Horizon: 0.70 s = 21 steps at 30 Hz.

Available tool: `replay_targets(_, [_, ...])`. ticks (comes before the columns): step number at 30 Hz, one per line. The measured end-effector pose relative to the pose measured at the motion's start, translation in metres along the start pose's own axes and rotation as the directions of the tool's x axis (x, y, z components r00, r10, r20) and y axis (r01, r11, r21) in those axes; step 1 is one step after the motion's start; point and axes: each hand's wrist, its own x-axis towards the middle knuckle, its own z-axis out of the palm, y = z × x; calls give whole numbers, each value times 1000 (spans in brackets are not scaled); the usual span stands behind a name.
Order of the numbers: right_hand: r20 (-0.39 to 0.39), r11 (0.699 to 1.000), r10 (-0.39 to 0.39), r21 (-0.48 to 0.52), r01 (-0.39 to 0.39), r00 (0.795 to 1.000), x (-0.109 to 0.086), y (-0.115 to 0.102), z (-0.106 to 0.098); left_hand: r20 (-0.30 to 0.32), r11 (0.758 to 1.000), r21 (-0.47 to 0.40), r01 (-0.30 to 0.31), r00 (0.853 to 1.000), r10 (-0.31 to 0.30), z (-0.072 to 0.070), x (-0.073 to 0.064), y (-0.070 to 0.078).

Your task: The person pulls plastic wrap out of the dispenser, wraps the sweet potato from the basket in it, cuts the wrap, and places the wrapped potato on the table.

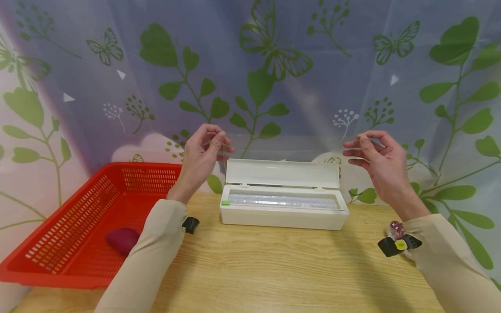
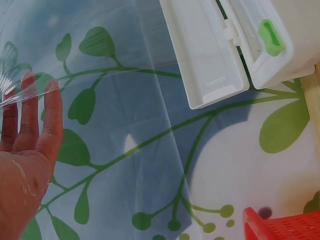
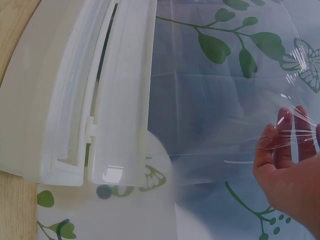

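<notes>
Both hands are raised above a white cling film dispenser (image 1: 283, 218), with clear cling film (image 3: 300, 57) stretched between them. My left hand (image 1: 201, 156) pinches one side of the film between thumb and index finger, left of the dispenser's lid. On the other side my right hand (image 1: 385, 164) pinches it likewise, the remaining fingers spread behind the film. Gathered creases shine at the fingertips in both wrist views. The dispenser's lid (image 1: 282, 173) stands tipped back, showing a roll of film (image 1: 282, 201) inside and a green slider (image 1: 225, 203) at the left end.
Left on the wooden table (image 1: 266, 265) stands a red perforated basket (image 1: 58, 226) holding a smooth purple item (image 1: 123, 240). Partly behind the right wristband lies a shiny wrapped purple item (image 1: 396, 228). A leaf-and-butterfly curtain (image 1: 305, 95) hangs close behind the dispenser.
</notes>
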Motion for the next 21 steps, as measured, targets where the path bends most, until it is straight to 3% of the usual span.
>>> replay_targets(21, [5,999,-52,-1,52,999,3,-10,1,-11,1000,-6,-27,1000,27,-1,4,14])
